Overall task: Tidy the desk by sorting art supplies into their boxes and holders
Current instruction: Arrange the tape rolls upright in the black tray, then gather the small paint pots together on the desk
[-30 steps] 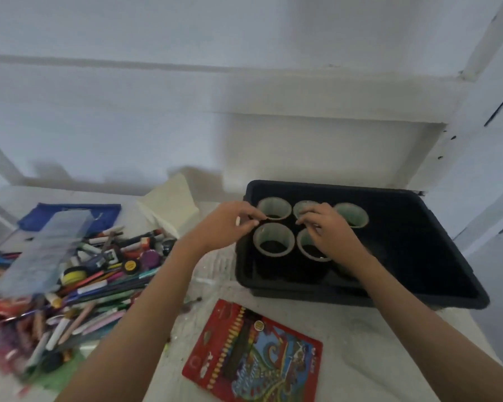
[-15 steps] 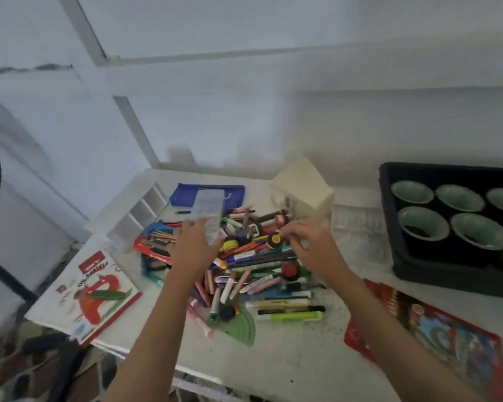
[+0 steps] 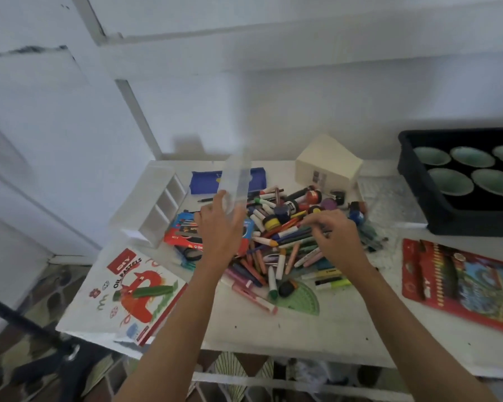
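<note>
I am gripping the clear case in the left hand, raised over the marker pile at frame centre, presumably for filling; right hand is curling into the pile, grasp I cannot tell

The pile of crayons and markers lies thick under my right hand and fills the space across to my left hand, which holds a clear plastic strip upright. Just left of that grip stands the white divided holder. Beyond my right hand sits the cream box. Bare desktop opens nearer me, between my forearms.
</note>
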Demonstrator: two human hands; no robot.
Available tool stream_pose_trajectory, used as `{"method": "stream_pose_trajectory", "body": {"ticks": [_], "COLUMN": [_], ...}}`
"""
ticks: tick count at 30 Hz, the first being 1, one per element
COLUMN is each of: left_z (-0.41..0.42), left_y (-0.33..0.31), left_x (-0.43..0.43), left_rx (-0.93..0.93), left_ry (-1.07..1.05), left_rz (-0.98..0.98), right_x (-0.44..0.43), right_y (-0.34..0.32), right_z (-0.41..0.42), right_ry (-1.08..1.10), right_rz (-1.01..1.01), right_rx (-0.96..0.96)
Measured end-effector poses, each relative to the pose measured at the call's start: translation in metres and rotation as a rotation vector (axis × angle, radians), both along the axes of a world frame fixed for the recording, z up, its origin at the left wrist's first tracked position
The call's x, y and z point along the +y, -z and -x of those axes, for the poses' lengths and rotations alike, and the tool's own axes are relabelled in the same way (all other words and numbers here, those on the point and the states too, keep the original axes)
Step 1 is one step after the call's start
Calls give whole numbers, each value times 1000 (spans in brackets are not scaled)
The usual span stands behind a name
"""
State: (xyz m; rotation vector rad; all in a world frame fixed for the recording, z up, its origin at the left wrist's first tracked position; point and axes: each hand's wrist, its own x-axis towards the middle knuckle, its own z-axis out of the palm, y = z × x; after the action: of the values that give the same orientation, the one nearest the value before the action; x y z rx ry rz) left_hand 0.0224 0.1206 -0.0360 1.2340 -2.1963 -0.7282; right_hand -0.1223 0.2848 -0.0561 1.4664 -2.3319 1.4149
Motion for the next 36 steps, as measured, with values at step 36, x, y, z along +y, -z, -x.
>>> {"method": "stream_pose_trajectory", "body": {"ticks": [36], "left_z": [-136], "left_y": [55], "left_x": [85], "left_rx": [-159], "left_ry": [470], "left_rz": [-294], "right_x": [137], "right_y": [22], "right_z": [-66], "right_ry": [332], "right_rz": [-436], "right_rx": [-373]}}
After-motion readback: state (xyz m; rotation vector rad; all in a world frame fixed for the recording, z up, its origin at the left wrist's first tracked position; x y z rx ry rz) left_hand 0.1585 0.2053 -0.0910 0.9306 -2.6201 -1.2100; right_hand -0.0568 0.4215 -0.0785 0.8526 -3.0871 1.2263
